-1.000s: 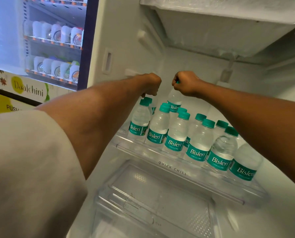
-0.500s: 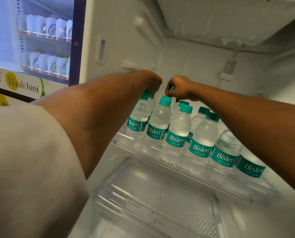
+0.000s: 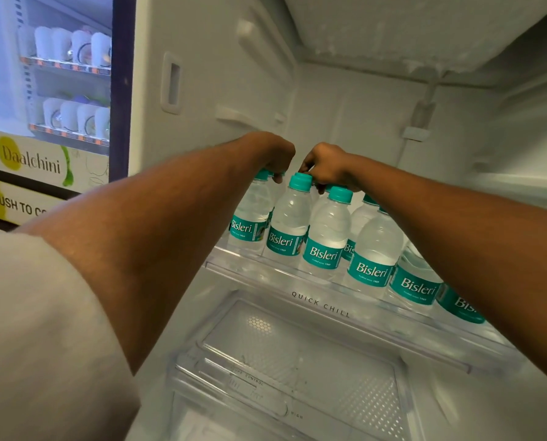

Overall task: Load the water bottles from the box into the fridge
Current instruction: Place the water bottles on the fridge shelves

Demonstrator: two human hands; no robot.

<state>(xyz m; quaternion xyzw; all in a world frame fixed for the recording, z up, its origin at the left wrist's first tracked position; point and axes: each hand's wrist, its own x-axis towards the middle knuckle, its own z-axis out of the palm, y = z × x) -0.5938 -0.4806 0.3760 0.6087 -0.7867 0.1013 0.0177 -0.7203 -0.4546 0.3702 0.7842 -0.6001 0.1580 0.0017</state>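
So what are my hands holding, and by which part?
The left hand grips the leftmost bottle by its cap; the right hand seems to pinch the top of a mostly hidden bottle further back.

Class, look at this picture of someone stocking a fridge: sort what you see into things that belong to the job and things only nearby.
Belong to the job: Bisleri bottles, Quick Chill shelf they stand on, left hand and right hand, each curled over a bottle top.

Only nearby: vending machine, white cups inside it, clear drawer below the shelf.
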